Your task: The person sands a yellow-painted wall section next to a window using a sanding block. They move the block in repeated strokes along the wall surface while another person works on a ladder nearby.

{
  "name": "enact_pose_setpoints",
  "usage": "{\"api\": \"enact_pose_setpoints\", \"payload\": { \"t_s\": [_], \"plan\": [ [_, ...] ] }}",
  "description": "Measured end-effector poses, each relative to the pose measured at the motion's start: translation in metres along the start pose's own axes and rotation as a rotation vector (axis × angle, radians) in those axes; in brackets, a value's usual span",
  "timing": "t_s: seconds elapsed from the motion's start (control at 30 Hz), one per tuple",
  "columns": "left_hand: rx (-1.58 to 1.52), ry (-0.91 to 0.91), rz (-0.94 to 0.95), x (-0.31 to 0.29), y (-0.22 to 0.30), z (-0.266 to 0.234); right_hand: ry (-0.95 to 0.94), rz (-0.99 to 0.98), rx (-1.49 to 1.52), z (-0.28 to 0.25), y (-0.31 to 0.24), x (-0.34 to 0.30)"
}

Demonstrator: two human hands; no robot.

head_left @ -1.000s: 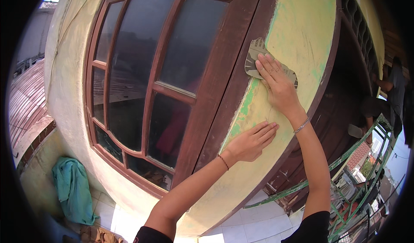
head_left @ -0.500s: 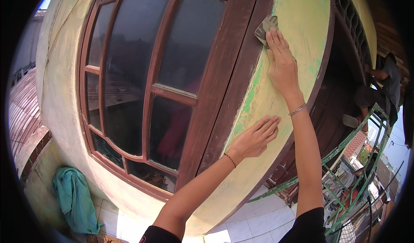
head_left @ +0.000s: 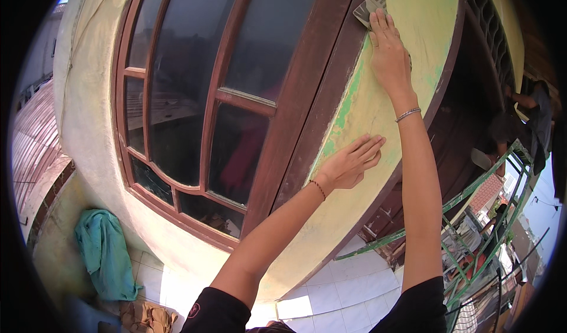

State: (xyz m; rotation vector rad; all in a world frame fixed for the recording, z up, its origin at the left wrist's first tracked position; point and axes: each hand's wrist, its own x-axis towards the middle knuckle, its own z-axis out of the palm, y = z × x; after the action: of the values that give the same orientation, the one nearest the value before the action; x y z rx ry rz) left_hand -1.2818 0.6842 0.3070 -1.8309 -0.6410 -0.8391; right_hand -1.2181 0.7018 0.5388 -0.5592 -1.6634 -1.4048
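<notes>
My right hand (head_left: 388, 54) is stretched high up a pale yellow-green wall strip (head_left: 366, 108), pressing a grey sheet of sandpaper (head_left: 368, 8) flat against it with straight fingers. Lower down, my left hand (head_left: 348, 165) lies flat on the same wall with its fingers spread, holding nothing. The wall strip runs between a dark brown wooden window frame (head_left: 307, 97) with glass panes (head_left: 177, 79) on its left and a brown wooden door frame (head_left: 443, 91) on its right. Patches of green show where the wall's paint is worn.
A teal cloth (head_left: 105, 253) lies on the ledge at lower left near brown rags (head_left: 144, 316). White floor tiles (head_left: 354, 286) lie below. Green metal scaffolding (head_left: 478, 215) stands at right, where another person (head_left: 534, 114) is at the far edge.
My right hand has slid the sandpaper upward along the wall, reaching higher. My left hand has stayed flat on the wall in about the same spot.
</notes>
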Motion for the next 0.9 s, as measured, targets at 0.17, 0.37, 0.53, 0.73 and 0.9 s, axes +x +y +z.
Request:
{"api": "enact_pose_setpoints", "payload": {
  "t_s": [0.17, 0.37, 0.53, 0.73, 0.9],
  "plan": [
    [0.02, 0.006, -0.024, -0.017, -0.016, -0.003, -0.037, 0.106, 0.136, -0.005, -0.034, -0.024],
    [0.035, -0.095, -0.087, -0.018, -0.001, -0.007, -0.076, -0.064, 0.074, -0.006, -0.019, -0.057],
    [0.026, -0.015, -0.16, 0.035, -0.016, -0.018, 0.077, 0.011, 0.074, 0.006, 0.015, 0.025],
    [0.111, -0.11, -0.114, 0.018, -0.03, -0.007, -0.141, -0.135, 0.207, -0.008, -0.024, -0.08],
    [0.11, -0.011, -0.093, 0.02, -0.028, -0.018, 0.039, 0.002, 0.069, 0.0, 0.023, 0.008]
  ]
}}
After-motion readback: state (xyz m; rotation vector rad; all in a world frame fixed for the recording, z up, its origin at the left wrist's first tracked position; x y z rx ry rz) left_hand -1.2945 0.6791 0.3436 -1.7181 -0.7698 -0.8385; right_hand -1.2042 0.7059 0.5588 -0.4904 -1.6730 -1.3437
